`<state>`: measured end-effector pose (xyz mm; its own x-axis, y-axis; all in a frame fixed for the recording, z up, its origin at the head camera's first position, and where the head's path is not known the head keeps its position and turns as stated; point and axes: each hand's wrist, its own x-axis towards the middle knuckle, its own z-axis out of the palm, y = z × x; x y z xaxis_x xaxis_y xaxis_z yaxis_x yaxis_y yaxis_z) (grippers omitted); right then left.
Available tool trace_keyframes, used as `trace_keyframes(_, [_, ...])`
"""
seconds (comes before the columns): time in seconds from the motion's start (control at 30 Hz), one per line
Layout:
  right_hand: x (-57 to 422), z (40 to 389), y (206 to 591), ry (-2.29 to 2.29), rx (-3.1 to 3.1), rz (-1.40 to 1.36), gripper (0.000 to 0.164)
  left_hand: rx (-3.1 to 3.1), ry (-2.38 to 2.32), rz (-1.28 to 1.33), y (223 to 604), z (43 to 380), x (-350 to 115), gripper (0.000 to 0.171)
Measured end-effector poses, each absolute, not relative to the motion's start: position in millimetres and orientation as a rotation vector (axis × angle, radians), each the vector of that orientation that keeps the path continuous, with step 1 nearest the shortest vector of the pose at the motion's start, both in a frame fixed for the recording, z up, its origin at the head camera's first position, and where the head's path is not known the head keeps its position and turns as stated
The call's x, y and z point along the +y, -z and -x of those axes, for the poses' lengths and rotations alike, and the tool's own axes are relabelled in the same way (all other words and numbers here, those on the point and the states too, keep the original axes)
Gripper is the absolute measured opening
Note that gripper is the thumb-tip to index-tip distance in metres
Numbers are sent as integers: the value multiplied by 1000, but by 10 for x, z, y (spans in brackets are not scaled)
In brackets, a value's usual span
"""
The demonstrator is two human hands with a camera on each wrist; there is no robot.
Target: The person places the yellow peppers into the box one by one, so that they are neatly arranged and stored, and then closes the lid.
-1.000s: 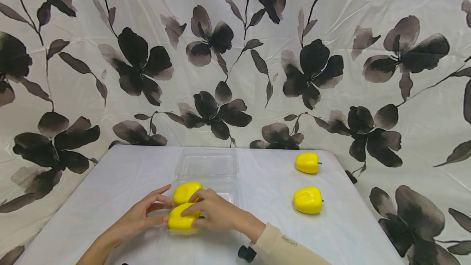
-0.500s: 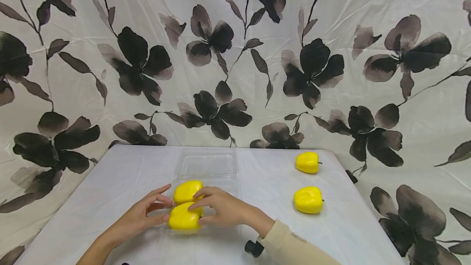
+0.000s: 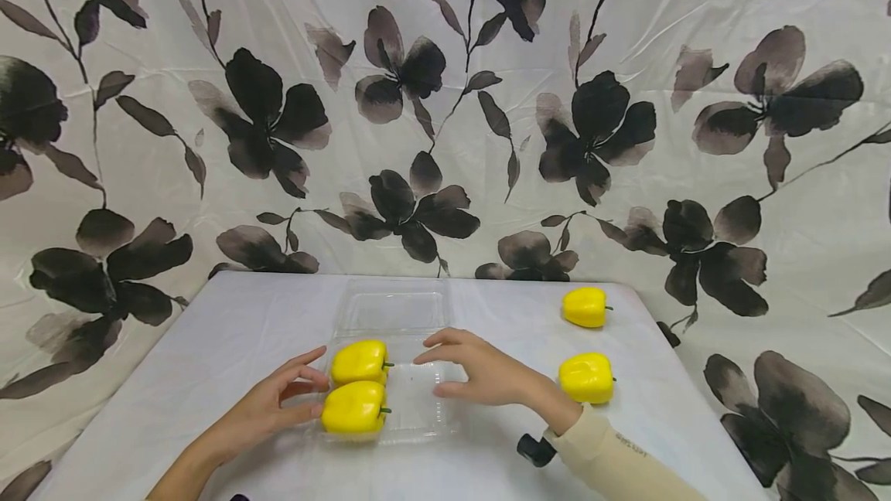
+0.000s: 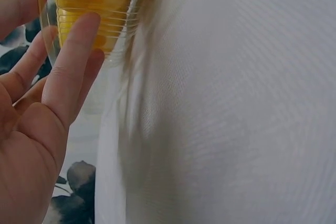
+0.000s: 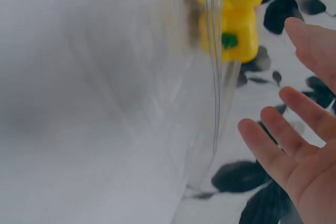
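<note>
Two yellow peppers (image 3: 353, 407) lie in the clear plastic box (image 3: 418, 413), just right of the left grip (image 3: 271, 404), which is relaxed and seems to touch the box's wall; the right grip (image 3: 487, 371), spread and holding nothing, hovers by the box's right half; farther right of it, two more peppers (image 3: 585, 377) rest on the desk (image 3: 244, 339); I'd judge all four light, firm, slick, best held round their sides.

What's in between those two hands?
In the head view, two yellow peppers lying in the clear box, then a bare stretch of that box.
</note>
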<state>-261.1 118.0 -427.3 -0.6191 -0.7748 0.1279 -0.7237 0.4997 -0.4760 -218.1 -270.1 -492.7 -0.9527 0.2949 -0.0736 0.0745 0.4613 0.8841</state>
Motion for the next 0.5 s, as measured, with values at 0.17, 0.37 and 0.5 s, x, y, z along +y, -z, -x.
trace_keyframes(0.17, [1551, 2660, 4223, 778, 2690, 1219, 47, 2491, -1494, -305, 4931, 2182, -2709, 42])
trace_keyframes(0.37, [2009, 2706, 4195, 786, 2762, 1164, 48, 2483, -1500, -302, 4939, 2177, -2721, 42])
trace_keyframes(0.5, [2339, 2739, 4210, 778, 2810, 1112, 47, 2476, -1506, -310, 4942, 2181, -2720, 42])
